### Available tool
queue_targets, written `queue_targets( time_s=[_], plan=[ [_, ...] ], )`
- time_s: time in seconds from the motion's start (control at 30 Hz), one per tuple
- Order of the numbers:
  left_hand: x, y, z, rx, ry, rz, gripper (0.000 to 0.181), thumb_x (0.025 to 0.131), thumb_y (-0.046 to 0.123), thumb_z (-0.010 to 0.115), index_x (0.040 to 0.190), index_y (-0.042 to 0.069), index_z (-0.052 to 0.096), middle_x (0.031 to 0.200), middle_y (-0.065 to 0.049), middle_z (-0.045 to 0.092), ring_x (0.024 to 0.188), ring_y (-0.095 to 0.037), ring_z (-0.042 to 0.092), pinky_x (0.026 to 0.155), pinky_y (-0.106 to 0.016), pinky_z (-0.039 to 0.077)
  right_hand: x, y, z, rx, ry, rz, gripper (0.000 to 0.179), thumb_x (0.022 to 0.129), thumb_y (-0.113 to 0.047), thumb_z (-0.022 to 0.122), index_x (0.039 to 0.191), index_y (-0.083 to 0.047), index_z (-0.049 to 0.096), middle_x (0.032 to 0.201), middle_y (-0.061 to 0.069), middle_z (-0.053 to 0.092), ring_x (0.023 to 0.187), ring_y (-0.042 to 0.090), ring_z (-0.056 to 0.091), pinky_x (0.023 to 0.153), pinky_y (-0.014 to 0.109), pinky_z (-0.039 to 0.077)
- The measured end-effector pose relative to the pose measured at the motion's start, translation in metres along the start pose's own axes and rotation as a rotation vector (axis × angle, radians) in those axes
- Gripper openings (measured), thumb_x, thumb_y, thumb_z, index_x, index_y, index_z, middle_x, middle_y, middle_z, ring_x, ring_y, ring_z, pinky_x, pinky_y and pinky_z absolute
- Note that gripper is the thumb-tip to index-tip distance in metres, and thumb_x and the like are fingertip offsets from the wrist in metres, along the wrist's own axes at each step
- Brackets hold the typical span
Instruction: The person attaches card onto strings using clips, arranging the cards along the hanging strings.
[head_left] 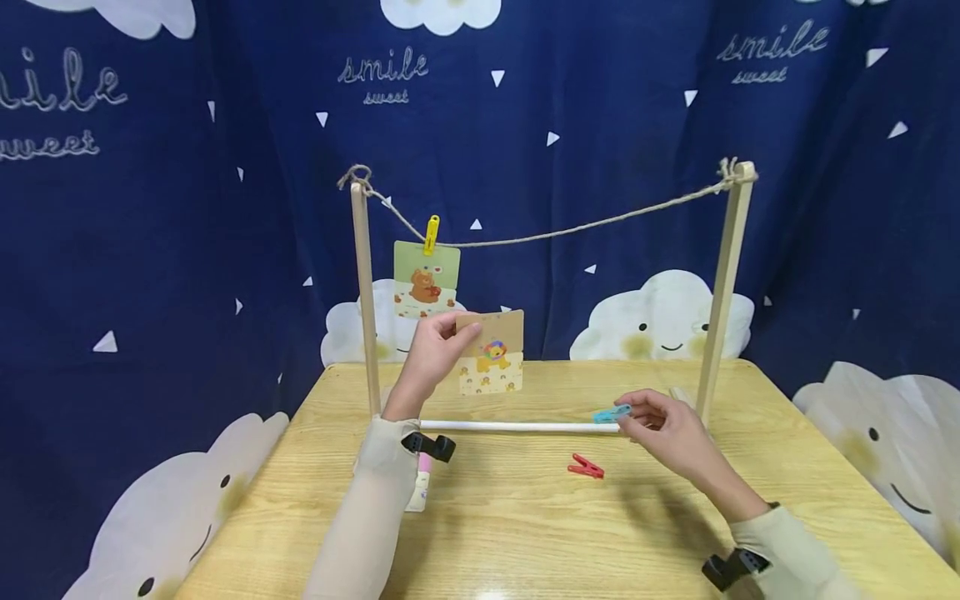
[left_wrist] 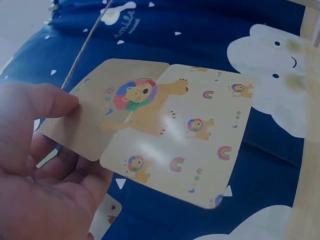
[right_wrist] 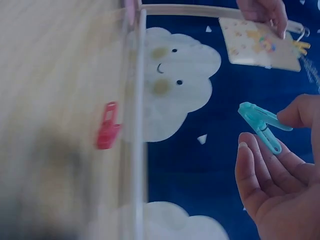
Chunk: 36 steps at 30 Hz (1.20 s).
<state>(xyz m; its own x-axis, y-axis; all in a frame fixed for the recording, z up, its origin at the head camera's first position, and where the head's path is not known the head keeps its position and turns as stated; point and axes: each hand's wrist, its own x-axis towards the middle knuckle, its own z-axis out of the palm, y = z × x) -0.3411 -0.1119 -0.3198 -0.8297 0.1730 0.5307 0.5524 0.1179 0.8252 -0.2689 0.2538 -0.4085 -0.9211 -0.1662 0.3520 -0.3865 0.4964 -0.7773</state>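
Observation:
My left hand [head_left: 432, 354] pinches a lion card [head_left: 491, 354] by its upper left edge, thumb in front. In the left wrist view the lion card [left_wrist: 170, 130] shows a tan part and a cream part with small lions and rainbows. My right hand [head_left: 667, 433] holds a light blue clothespin [head_left: 612, 414] between thumb and fingers, over the table's right half. The right wrist view shows this clothespin [right_wrist: 260, 125] with its handles between the thumb and fingers. Behind the left hand, a green bear card [head_left: 426, 275] hangs from the twine [head_left: 577, 229] under a yellow clothespin [head_left: 431, 235].
A red clothespin [head_left: 586, 467] lies on the wooden table [head_left: 510, 525]. Wooden posts, left [head_left: 365, 292] and right [head_left: 723, 292], carry the twine. A white rod [head_left: 517, 427] runs low between them. Partly behind the left forearm lies a pink and white item [head_left: 420, 487].

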Motion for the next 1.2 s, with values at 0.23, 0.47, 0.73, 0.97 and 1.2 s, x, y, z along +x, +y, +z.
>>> queue_targets(
  time_s=[0.23,0.47,0.73,0.97,1.2],
  plan=[
    [0.005,0.001,-0.002,-0.02,-0.009,0.007,0.02,0.099,0.019,0.072,0.111,0.004,0.077,0.095,-0.009,0.071,0.078,-0.015,0.058,0.068,-0.025,0.045,0.019,-0.033,-0.005,-0.085,0.024,-0.092,0.028,0.098,-0.03,0.074,0.122,-0.017,0.07,0.098,-0.001,0.076,0.083,0.01,0.072,0.068,0.027,0.056],
    [0.013,0.007,-0.001,-0.02,0.001,0.01,0.018,0.097,0.019,0.075,0.111,0.008,0.078,0.097,-0.007,0.074,0.082,-0.016,0.064,0.072,-0.027,0.05,0.037,-0.065,-0.01,-0.083,0.078,-0.164,0.032,0.094,-0.027,0.079,0.121,-0.014,0.069,0.098,0.001,0.077,0.084,0.006,0.072,0.073,0.02,0.055],
    [0.019,0.008,0.0,0.006,0.056,0.028,0.019,0.092,0.019,0.081,0.108,0.01,0.079,0.078,0.002,0.059,0.074,-0.012,0.05,0.064,-0.026,0.042,0.062,-0.101,-0.018,-0.061,0.114,-0.235,0.028,0.093,-0.026,0.08,0.114,-0.011,0.069,0.096,0.004,0.077,0.082,0.006,0.072,0.073,0.017,0.054],
    [0.024,0.008,0.001,-0.02,0.061,0.014,0.02,0.09,0.021,0.082,0.107,0.011,0.079,0.083,0.0,0.069,0.077,-0.012,0.061,0.069,-0.027,0.05,0.08,-0.126,-0.026,-0.062,0.131,-0.252,0.031,0.095,-0.03,0.078,0.119,-0.013,0.07,0.103,0.004,0.077,0.089,0.004,0.072,0.076,0.015,0.054],
    [0.032,0.013,-0.002,0.001,0.098,0.006,0.022,0.09,0.022,0.083,0.106,0.008,0.078,0.08,0.002,0.066,0.078,-0.013,0.061,0.07,-0.027,0.05,0.105,-0.15,-0.03,-0.045,0.184,-0.283,0.031,0.094,-0.028,0.078,0.121,-0.015,0.072,0.107,0.004,0.077,0.088,0.004,0.072,0.076,0.015,0.054]
  ],
)
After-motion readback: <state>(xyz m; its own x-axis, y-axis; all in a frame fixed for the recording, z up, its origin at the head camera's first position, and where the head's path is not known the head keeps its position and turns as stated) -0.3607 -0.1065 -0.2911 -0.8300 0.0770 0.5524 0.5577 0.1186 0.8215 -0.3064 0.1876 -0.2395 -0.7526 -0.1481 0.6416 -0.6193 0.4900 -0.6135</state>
